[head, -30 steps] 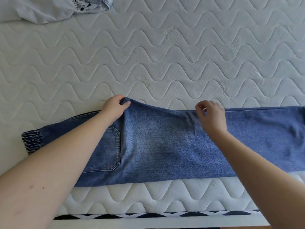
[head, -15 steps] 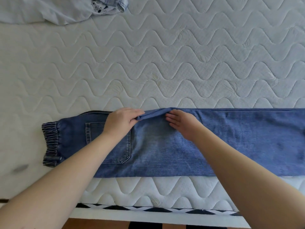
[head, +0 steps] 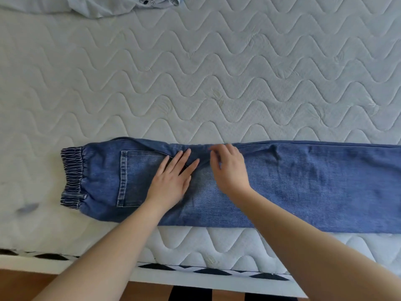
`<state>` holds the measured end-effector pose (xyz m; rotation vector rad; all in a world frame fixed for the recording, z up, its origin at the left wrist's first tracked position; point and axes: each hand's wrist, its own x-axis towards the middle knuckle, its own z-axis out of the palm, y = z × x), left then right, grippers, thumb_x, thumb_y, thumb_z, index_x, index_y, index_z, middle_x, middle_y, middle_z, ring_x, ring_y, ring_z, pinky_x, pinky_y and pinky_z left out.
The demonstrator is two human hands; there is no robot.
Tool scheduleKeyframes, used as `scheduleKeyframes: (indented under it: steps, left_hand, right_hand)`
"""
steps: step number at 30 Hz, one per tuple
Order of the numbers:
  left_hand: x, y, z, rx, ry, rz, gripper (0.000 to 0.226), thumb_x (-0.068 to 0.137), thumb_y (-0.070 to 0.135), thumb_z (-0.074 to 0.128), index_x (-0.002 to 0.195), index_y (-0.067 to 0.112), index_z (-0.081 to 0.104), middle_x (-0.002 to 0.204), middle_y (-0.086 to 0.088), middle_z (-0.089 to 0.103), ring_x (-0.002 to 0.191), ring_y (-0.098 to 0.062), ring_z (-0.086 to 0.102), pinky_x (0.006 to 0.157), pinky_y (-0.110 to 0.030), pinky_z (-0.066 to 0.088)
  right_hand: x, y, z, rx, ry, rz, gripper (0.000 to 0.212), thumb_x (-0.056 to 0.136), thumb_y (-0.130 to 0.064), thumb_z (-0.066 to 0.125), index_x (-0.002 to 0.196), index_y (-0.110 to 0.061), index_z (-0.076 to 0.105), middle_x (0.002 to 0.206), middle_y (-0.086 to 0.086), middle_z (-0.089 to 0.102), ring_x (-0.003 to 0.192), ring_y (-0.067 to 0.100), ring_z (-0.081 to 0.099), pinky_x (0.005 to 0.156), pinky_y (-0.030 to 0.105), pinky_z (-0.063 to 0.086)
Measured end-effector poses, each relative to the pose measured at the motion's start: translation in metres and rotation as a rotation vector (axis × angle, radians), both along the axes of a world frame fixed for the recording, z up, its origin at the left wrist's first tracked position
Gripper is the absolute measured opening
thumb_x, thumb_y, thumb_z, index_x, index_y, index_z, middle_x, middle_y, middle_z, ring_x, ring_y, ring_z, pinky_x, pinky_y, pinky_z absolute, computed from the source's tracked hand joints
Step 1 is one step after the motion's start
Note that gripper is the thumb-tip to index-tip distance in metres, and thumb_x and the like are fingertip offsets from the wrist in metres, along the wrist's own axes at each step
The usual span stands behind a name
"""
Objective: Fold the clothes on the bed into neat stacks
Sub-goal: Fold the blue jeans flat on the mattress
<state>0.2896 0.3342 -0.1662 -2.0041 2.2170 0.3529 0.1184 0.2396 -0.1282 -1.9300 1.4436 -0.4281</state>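
Change: 1 s ago both hands pinched the far edge of the jeans point(head: 282, 183) and lifted it; 0.5 s ago the crotch flap was being tucked over. Now the flap lies down and the hands are flat on top, so the jeans make 1 long straight strip. I judge the lengthwise fold as done; next is prob. folding the strip across.
Left hand point(head: 171, 181): released, fingers straight and spread, palm pressing the denim just right of the back pocket point(head: 138, 177). It holds nothing.
Right hand point(head: 230, 170): fingers a bit bent, tips touching the far edge at the crotch fold. Looks like smoothing, not grasping; a pinch under the fingertips I can't fully exclude.
Pose: both forearms come in from the near side; hands are just beside each other, apart, at approx. the middle of the visible strip.
Jeans: on the bed point(head: 217, 72), near its front edge, lying left-right. Elastic waistband point(head: 72, 177) at the left end; legs run out of view on the right.
Wrinkle: small crease on the leg, right of the right hand; may need 1 more smoothing pass.
Other clothes: light blue garment point(head: 104, 5) at the far left of the bed, not folded yet, well apart from the jeans.
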Motion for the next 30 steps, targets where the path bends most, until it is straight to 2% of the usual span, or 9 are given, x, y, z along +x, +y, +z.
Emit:
scheduleKeyframes:
  steps: [2, 4, 9, 15, 19, 22, 24, 27, 30]
  left_hand:
    - [0.008, 0.000, -0.003, 0.015, -0.006, -0.019, 0.053, 0.101, 0.039, 0.033, 0.153, 0.030, 0.028, 0.164, -0.005, 0.019, 0.149, -0.024, 0.022, 0.120, -0.047, 0.018]
    - [0.014, 0.001, -0.005, 0.032, -0.019, 0.009, 0.054, 0.100, 0.046, 0.030, 0.153, 0.033, 0.029, 0.163, -0.005, 0.019, 0.150, -0.025, 0.021, 0.120, -0.049, 0.018]
    - [0.028, 0.001, -0.014, 0.084, -0.087, 0.048, 0.063, 0.096, 0.063, 0.013, 0.154, 0.044, -0.005, 0.165, -0.011, -0.004, 0.152, -0.031, 0.003, 0.121, -0.052, 0.009]
    - [0.037, -0.010, -0.011, 0.108, -0.099, 0.046, 0.059, 0.094, 0.067, 0.000, 0.148, 0.052, -0.017, 0.164, -0.013, -0.014, 0.151, -0.034, -0.005, 0.121, -0.052, 0.000]
    - [0.041, -0.024, 0.000, 0.073, -0.099, 0.012, 0.053, 0.099, 0.057, 0.006, 0.151, 0.052, 0.002, 0.164, -0.014, 0.006, 0.150, -0.038, 0.007, 0.121, -0.054, 0.005]
    - [0.040, -0.037, 0.013, -0.006, -0.009, -0.060, 0.049, 0.101, 0.045, 0.023, 0.147, 0.037, 0.039, 0.159, -0.018, 0.027, 0.148, -0.034, 0.020, 0.120, -0.054, 0.015]
    - [0.036, -0.045, 0.017, -0.105, 0.126, -0.101, 0.041, 0.100, 0.033, 0.036, 0.125, 0.019, 0.066, 0.148, -0.018, 0.045, 0.138, -0.034, 0.040, 0.115, -0.052, 0.029]
    - [0.024, -0.065, 0.020, -0.114, 0.364, 0.046, 0.023, 0.098, 0.019, 0.052, 0.091, 0.004, 0.068, 0.112, -0.014, 0.066, 0.104, -0.033, 0.061, 0.094, -0.042, 0.046]
    - [0.015, -0.082, 0.017, -0.081, 0.450, 0.302, 0.010, 0.092, 0.010, 0.059, 0.101, 0.005, 0.063, 0.101, -0.010, 0.064, 0.096, -0.030, 0.059, 0.084, -0.037, 0.044]
  right_hand:
    - [0.015, 0.003, -0.014, -0.042, 0.106, 0.171, 0.037, 0.100, -0.022, 0.047, 0.135, -0.013, 0.055, 0.138, 0.005, 0.055, 0.130, 0.024, 0.046, 0.111, 0.038, 0.029]
    - [0.022, 0.006, -0.030, -0.045, 0.246, 0.322, 0.050, 0.104, -0.029, 0.041, 0.150, -0.013, 0.036, 0.157, 0.005, 0.033, 0.147, 0.024, 0.026, 0.120, 0.039, 0.011]
    - [-0.014, 0.002, -0.062, -0.110, 0.497, 0.392, 0.062, 0.103, -0.052, 0.028, 0.157, -0.023, 0.017, 0.164, 0.000, 0.013, 0.151, 0.018, 0.012, 0.122, 0.036, -0.002]
    - [-0.101, -0.024, -0.067, -0.008, 0.667, 0.082, 0.072, 0.097, -0.066, 0.011, 0.156, -0.028, -0.004, 0.165, -0.004, -0.001, 0.151, 0.013, -0.003, 0.120, 0.034, -0.008]
    - [-0.129, -0.032, -0.059, 0.033, 0.727, 0.066, 0.077, 0.094, -0.066, 0.003, 0.156, -0.023, -0.004, 0.165, -0.004, -0.003, 0.151, 0.013, -0.005, 0.120, 0.036, -0.010]
    - [-0.113, -0.030, -0.046, -0.014, 0.685, 0.043, 0.072, 0.098, -0.058, 0.010, 0.157, -0.017, 0.002, 0.165, 0.000, 0.002, 0.151, 0.015, -0.002, 0.122, 0.039, -0.006]
    - [-0.087, -0.025, -0.036, -0.057, 0.605, 0.086, 0.066, 0.101, -0.049, 0.020, 0.157, -0.017, 0.004, 0.165, 0.000, 0.005, 0.151, 0.013, -0.003, 0.122, 0.038, -0.005]
    - [-0.033, -0.016, -0.028, -0.090, 0.460, 0.167, 0.061, 0.103, -0.037, 0.026, 0.157, -0.018, 0.008, 0.164, -0.001, 0.007, 0.151, 0.012, -0.001, 0.122, 0.035, -0.005]
    - [0.016, -0.009, -0.030, -0.060, 0.372, 0.229, 0.058, 0.103, -0.032, 0.026, 0.157, -0.019, 0.009, 0.164, -0.003, 0.004, 0.151, 0.013, -0.002, 0.120, 0.032, -0.008]
